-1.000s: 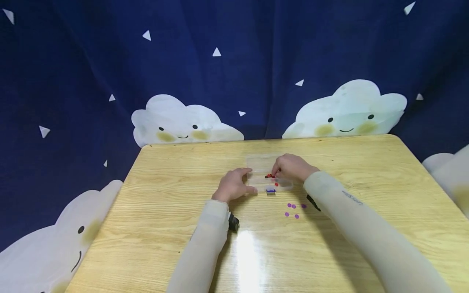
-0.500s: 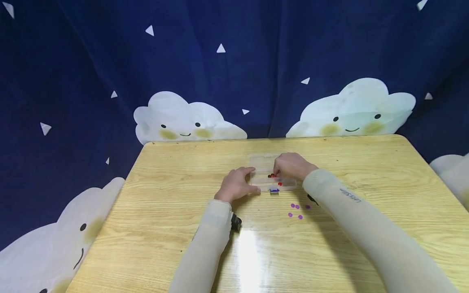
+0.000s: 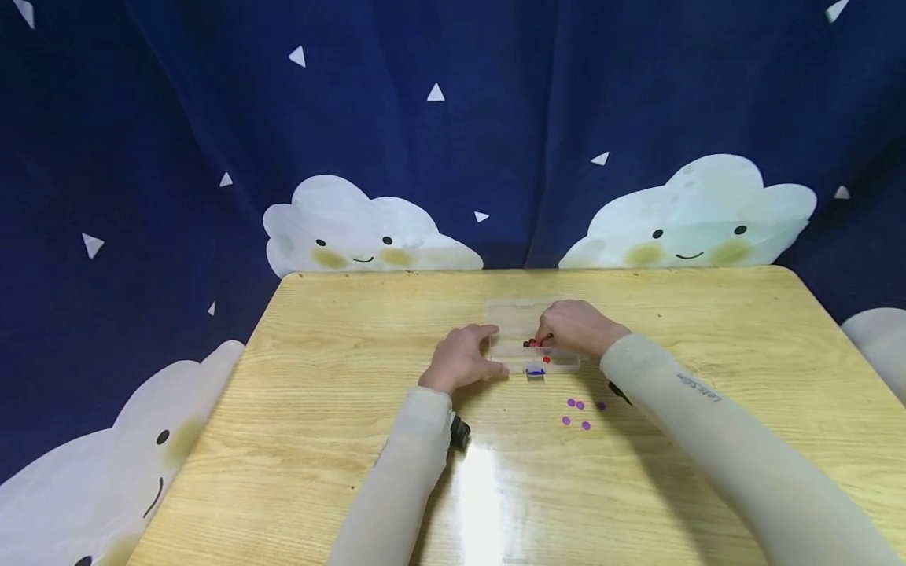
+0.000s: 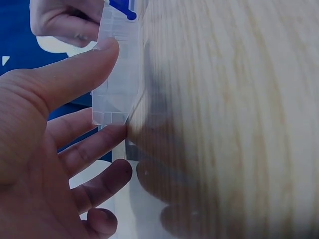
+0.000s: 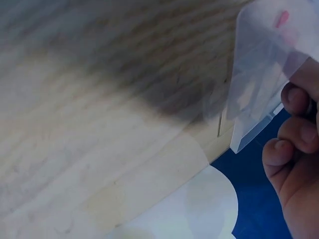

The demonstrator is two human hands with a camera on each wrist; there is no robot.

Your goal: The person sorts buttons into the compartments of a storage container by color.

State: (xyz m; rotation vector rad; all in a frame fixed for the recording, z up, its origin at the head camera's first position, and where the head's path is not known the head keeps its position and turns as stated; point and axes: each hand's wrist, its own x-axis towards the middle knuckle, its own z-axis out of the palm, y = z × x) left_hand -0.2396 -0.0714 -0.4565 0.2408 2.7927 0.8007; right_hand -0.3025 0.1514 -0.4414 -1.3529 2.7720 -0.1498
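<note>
A clear plastic box (image 3: 510,364) stands on the wooden table with its lid (image 3: 504,314) raised at the back and a blue latch (image 3: 535,373) in front. My left hand (image 3: 458,360) holds the box's left end, thumb on the front wall and fingers spread at the end, as the left wrist view shows. Into the box reaches my right hand (image 3: 576,324), fingers curled, its fingertips among small red and dark pieces (image 3: 532,343). Whether they pinch one is hidden. Another red piece (image 3: 546,360) shows nearer the front wall.
Several small purple discs (image 3: 572,402) lie loose on the table (image 3: 318,440) in front of the box, to the right. A dark blue curtain (image 3: 396,126) with white clouds hangs behind the table's far edge.
The whole view has shifted slightly. My left hand keeps its hold on the box. My right hand stays inside it among the pieces, its fingers moving only a little.
</note>
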